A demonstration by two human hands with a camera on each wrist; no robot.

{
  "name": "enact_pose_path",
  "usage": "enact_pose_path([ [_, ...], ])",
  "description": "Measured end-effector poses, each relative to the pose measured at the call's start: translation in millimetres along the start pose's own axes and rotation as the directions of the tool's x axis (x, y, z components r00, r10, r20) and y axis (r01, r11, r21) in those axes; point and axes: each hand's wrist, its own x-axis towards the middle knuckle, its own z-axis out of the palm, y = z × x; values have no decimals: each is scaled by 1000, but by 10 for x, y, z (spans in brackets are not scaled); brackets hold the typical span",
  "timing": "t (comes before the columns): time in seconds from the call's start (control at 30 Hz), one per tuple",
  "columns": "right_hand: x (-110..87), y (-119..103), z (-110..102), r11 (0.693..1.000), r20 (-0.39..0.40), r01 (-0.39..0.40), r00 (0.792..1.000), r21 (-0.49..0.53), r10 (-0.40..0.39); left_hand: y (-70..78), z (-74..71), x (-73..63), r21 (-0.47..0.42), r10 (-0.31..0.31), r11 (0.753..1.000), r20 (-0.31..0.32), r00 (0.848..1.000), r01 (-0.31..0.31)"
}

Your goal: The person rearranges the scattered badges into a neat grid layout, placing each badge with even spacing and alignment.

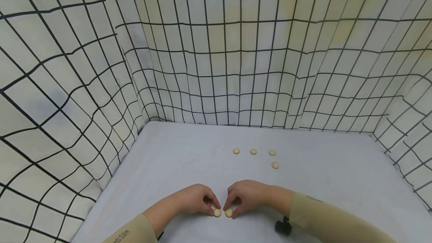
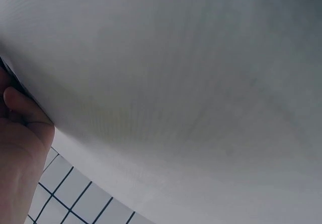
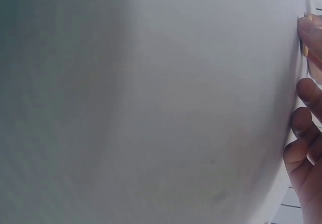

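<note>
Near the front of the white table, my left hand pinches a round beige button between thumb and finger. Just to its right, my right hand pinches a second, similar button. A small gap separates the two buttons, and both appear to be at the table surface. Only part of the left hand shows at the left edge of the left wrist view, its button hidden. In the right wrist view, fingertips of the right hand are at the right edge, with a yellowish sliver between thumb and finger.
Farther back on the white table lie more beige buttons: a left one, a middle one and a right one in a row, with another button in front of the right one. White walls with black grid netting enclose the table.
</note>
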Motion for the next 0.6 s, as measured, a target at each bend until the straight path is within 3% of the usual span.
enact_pose_path([
  [0.6,-46,49,-4,1000,-31,-9,999,-11,9,-11,-2,5,1,3,1000,-3,1000,-3],
])
